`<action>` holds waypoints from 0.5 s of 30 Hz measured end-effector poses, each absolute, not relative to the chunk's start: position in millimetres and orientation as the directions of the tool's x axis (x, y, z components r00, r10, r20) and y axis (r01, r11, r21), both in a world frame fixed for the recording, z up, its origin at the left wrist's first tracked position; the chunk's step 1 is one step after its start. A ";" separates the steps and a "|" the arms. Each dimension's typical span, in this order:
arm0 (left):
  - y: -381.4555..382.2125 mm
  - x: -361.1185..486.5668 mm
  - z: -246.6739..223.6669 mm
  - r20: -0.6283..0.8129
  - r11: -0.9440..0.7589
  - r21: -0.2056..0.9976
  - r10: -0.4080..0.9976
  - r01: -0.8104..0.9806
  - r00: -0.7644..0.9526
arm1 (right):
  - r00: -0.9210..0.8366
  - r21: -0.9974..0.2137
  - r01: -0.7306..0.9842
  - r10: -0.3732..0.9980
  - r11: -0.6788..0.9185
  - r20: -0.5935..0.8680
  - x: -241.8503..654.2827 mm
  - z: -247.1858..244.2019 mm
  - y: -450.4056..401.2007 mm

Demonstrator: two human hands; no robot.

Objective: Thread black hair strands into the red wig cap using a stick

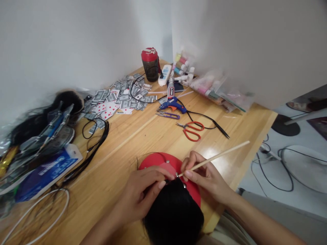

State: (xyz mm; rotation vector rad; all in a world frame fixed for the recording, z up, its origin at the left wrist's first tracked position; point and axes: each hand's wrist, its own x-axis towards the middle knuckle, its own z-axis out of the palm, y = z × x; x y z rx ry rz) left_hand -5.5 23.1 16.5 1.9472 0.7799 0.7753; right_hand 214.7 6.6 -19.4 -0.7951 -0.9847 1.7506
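Your left hand [139,199] and right hand [205,178] work close together, nearly meeting but apart, at the near edge of a wooden surface [114,180]. Between them lies a round red disc [153,161], with a mass of black hair [173,214] over its near part. Your right hand pinches a thin wooden stick [217,158] close to its tip, a short grip that seems chosen for fine control, and the long end angles away across the surface. The tip meets a small metal stud [176,175] on the disc. Your left hand lies over the disc by the hair, apparently steadying it; whether it grips, you cannot tell. Farther off, a blue glue gun [172,104] and red scissors [190,131] lie within easy reach.
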 end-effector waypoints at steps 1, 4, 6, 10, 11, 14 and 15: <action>22.4 -5.9 16.5 0.200 -0.404 0.887 0.773 0.224 0.602 | -0.344 -0.874 -0.419 0.934 -0.244 -0.096 214.5 -19.4 6.2; 21.3 -7.4 17.4 0.155 -0.344 0.908 0.806 0.240 0.571 | -0.322 -0.880 -0.405 0.939 -0.249 -0.118 213.0 -18.8 4.0; 22.1 -8.5 18.0 0.116 -0.286 0.930 0.823 0.230 0.556 | -0.298 -0.900 -0.371 0.947 -0.227 -0.115 211.4 -18.3 2.0; 24.4 -9.6 17.3 0.065 -0.180 0.966 0.862 0.185 0.503 | -0.254 -0.929 -0.318 0.961 -0.188 -0.108 207.6 -17.2 -2.0; 24.5 -9.4 16.9 0.060 -0.165 0.971 0.871 0.174 0.488 | -0.247 -0.930 -0.315 0.963 -0.188 -0.111 206.6 -16.9 -2.7; 22.9 -8.6 16.2 0.050 -0.144 0.976 0.881 0.165 0.470 | -0.227 -0.934 -0.308 0.967 -0.182 -0.114 204.0 -16.0 -4.3; 22.2 -8.4 16.1 0.051 -0.144 0.976 0.879 0.164 0.473 | -0.216 -0.937 -0.302 0.970 -0.175 -0.111 203.1 -15.6 -4.8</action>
